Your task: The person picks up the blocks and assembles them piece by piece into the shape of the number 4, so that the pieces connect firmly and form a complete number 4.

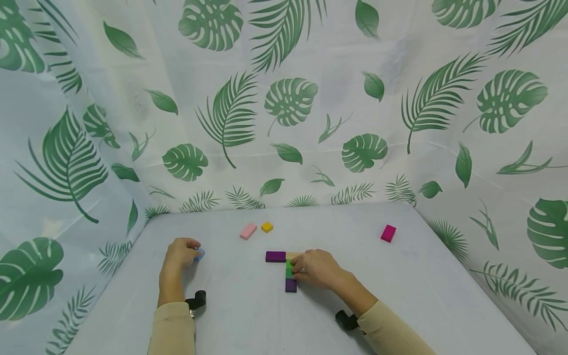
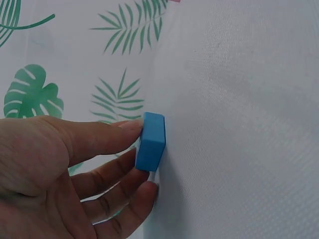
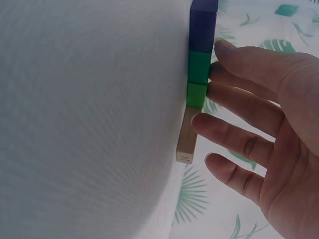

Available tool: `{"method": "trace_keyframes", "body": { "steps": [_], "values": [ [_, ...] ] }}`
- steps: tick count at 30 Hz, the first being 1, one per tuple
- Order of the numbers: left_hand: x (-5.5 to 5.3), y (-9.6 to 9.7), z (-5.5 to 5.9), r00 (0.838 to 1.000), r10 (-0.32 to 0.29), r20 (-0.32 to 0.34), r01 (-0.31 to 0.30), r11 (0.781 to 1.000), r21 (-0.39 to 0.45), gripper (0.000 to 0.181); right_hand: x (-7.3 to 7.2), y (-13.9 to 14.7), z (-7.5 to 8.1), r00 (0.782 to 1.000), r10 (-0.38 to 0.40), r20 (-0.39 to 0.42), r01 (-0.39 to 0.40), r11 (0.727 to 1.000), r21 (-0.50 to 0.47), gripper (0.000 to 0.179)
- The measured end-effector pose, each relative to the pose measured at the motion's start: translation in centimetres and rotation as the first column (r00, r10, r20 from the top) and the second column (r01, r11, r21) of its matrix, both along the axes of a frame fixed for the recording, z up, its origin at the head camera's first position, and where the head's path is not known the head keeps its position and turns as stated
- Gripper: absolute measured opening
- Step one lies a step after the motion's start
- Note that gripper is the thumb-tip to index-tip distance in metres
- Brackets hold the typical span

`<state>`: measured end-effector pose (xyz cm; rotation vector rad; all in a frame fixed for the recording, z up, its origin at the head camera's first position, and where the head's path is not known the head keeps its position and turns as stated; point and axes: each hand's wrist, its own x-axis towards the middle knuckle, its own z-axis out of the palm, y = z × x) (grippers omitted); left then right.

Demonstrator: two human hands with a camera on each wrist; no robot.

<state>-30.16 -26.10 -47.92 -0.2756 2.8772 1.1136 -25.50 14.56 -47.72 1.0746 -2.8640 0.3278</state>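
Right hand [image 3: 279,119], fingers spread, slightly bent, beside a block row. Dark purple block [image 3: 203,27], dark green block [image 3: 199,67], light green block [image 3: 197,94], bare wood block [image 3: 188,137], end to end. One fingertip overlaps the wood; contact unclear. Wood end marked, illegible. White tabletop cloth [image 3: 99,124] left, green leaf-print sheet [image 3: 244,199] behind.

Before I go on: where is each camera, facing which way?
Head: on the head, facing forward and down at the table; left grip, right grip and sleeves show.
Left wrist: on that wrist, facing the left grip pinching a blue block.
Right wrist: likewise, facing the right grip at the block row.
Head and right wrist share that row.
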Motion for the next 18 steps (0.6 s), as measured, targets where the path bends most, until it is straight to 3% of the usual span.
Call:
{"method": "trace_keyframes", "body": {
  "steps": [18],
  "values": [
    [0.04,-0.05,-0.01,1.0,-0.014,0.005,0.014,0.998,0.06,0.029,-0.05,-0.01,-0.12,1.0,-0.008,0.011,0.008,1.0,-0.002,0.018]
  ]
}}
